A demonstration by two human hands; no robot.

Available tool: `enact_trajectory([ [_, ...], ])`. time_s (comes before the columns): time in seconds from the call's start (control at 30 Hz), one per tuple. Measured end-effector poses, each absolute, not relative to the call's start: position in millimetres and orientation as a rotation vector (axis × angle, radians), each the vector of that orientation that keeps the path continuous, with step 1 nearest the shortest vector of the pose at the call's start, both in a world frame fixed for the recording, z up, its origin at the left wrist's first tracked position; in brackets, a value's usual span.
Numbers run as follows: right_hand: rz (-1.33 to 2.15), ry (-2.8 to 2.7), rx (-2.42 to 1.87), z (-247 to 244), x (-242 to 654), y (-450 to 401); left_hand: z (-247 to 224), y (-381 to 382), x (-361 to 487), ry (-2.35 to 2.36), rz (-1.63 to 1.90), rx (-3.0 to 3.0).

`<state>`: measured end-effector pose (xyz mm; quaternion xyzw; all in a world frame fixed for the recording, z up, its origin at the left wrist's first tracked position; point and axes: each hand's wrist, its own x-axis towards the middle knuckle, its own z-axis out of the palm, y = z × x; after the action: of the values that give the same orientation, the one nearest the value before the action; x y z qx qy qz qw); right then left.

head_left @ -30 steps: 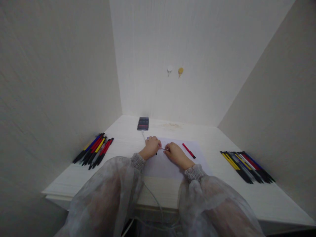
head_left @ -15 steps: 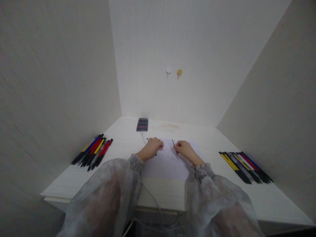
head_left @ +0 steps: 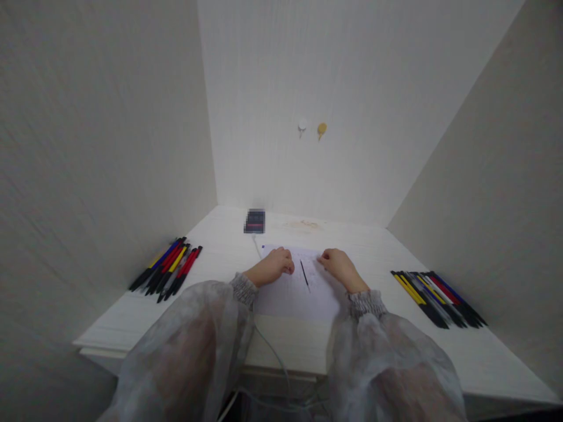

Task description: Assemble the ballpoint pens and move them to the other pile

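Note:
A thin dark pen refill (head_left: 305, 274) lies slanted on the white sheet of paper (head_left: 285, 305), between my two hands. My left hand (head_left: 273, 266) rests on the left part of the sheet with its fingers curled in; whatever they hold, if anything, is hidden. On the right, my right hand (head_left: 339, 268) is over the paper with thumb and forefinger pressed together, apart from the refill. Anything between those fingertips is too small to make out. Faint marks show on the sheet near the hands.
Several pens in mixed colours (head_left: 169, 266) lie at the left, and another row of pens (head_left: 437, 298) at the right. A pixelated dark device (head_left: 255, 221) with a cable stands at the back. Two hooks (head_left: 322, 128) are on the wall.
My right hand has let go of the refill, which now lies on the sheet, and has drawn slightly right. The left hand has shifted very little.

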<state>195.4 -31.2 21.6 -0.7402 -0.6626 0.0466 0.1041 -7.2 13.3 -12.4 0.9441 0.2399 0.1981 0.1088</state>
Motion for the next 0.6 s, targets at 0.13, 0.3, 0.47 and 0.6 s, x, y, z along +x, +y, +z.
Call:
enact_trajectory([
  [0.13,0.139,-1.941,-2.220,21,209,-28,-13,11,-9,0.618,0.587,2.709],
  [0.3,0.219,-2.016,-2.239,8,200,-25,-11,8,-9,0.558,0.595,2.679],
  [0.47,0.211,-2.031,-2.253,8,197,-26,-7,4,-7,0.565,0.591,2.676],
  [0.6,0.128,-1.932,-2.312,21,211,-30,0,2,-10,0.778,0.671,2.663],
])
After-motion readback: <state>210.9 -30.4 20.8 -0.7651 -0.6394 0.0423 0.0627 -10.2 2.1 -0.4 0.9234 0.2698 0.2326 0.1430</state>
